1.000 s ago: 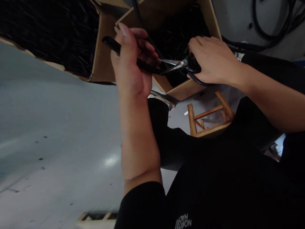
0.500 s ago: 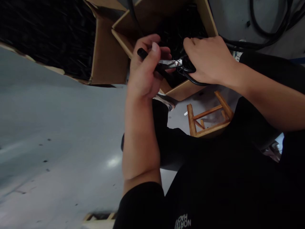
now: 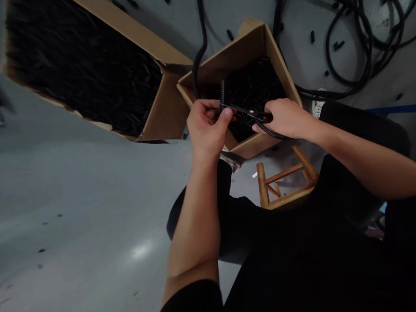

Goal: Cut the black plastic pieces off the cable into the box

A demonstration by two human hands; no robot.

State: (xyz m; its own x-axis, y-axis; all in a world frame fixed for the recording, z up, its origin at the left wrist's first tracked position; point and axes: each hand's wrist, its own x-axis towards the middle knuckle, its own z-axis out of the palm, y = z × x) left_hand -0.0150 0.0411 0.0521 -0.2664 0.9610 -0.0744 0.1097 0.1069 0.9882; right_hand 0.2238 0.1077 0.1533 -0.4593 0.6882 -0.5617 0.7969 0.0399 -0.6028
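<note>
My left hand (image 3: 208, 130) is closed, pinching a short black ribbed tube (image 3: 222, 92) between thumb and fingers. The tube points away from me, its ribbed end standing above the fingertips. In my right hand (image 3: 287, 116) is a pair of scissors (image 3: 251, 112) with black handles, its fingers in the loops. The blades reach left to the tube beside my left thumb; whether they are around it or only against it, I cannot tell. Both hands are over a cardboard box (image 3: 250, 149) that holds many small black pieces.
A larger cardboard box (image 3: 169, 104) filled with black pieces stands to the left. A thick black cable (image 3: 202, 43) hangs over the near box's rim. Coiled black hose (image 3: 367, 65) lies at the upper right. A wooden stool (image 3: 262, 186) is close below, and small black bits dot the floor.
The view has shifted, so the boxes sit lower. My left hand has turned the tube from slanting left to pointing away. The scissor blades now meet it near my thumb.
</note>
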